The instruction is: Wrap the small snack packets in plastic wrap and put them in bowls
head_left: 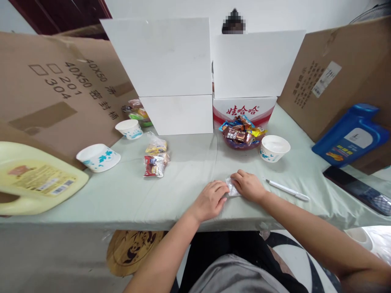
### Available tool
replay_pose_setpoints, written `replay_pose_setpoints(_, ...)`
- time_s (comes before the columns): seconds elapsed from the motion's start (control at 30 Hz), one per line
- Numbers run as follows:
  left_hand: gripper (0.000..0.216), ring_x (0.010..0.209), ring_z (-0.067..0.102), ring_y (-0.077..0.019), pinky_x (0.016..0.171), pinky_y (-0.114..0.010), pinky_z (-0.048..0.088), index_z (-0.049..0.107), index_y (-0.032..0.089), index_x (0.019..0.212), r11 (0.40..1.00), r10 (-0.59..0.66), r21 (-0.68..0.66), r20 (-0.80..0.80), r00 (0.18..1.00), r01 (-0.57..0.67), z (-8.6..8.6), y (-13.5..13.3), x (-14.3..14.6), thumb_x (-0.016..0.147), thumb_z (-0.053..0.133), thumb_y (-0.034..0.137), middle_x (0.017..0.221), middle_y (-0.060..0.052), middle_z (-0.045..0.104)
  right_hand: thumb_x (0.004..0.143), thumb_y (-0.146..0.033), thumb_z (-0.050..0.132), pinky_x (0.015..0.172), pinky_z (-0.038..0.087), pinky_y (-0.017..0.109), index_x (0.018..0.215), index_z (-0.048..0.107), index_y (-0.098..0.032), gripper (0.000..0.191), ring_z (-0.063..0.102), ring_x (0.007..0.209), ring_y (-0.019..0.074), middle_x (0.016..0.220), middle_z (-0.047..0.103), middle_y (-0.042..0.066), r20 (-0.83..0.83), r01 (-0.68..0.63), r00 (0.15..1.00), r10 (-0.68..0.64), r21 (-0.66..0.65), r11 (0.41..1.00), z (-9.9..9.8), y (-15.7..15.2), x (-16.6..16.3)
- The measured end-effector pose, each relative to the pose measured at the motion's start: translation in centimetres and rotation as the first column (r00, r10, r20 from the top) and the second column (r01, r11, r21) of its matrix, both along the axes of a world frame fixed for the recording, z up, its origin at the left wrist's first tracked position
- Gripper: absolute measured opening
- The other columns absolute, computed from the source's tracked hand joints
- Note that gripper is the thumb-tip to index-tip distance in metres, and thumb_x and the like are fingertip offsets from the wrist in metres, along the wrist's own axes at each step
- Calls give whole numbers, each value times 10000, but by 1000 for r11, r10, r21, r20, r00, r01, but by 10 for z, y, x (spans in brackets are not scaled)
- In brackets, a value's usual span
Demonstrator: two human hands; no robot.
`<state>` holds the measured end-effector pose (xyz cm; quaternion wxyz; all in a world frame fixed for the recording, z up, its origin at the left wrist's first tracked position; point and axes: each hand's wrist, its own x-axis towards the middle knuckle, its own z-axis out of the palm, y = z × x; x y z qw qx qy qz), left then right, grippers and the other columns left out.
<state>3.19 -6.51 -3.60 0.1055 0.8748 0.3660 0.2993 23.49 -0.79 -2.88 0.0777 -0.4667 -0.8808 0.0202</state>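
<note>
A small clear, shiny plastic packet (233, 189) lies low over the tablecloth near the front edge. The curled fingers of my left hand (210, 200) are at its left side, and my right hand (249, 187) closes over its right side. The fingers hide part of the packet, and what it contains cannot be made out. Right of my right hand rests a white pen (287, 190). Beyond it stands a white paper bowl (275, 149) beside a dark bowl (240, 145) heaped with wrapped snacks (241, 132).
Wrapped snacks (155, 165) and two paper bowls (98, 158) sit to the left, near a yellow jug (39, 179). White panels (180, 114) stand at the back, with a person's head behind. Cardboard flanks both sides. A blue bottle (348, 136) and phone (357, 189) are right.
</note>
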Motion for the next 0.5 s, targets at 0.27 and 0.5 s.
replay_pose_setpoints(0.27,347,1291,453,-284,1079,-473,375,633,251,1176,998,27,-51,-195,981,-37,5,0,5,831,652,281,1287,-65,595,930,-269,519,877,407,404,1056,660,-172,213,542,1035,290,1091,630,131,-129,143,985,-114,251,957,1,5,8)
replay_pose_setpoints(0.5,393,1327,403,-330,1089,-531,377,653,276,1175,997,56,-52,-144,988,-64,1,0,1,786,702,269,1363,-88,533,922,-169,500,973,448,416,1113,635,-170,234,536,1133,234,1175,636,120,-223,-234,931,289,240,942,-8,-23,8)
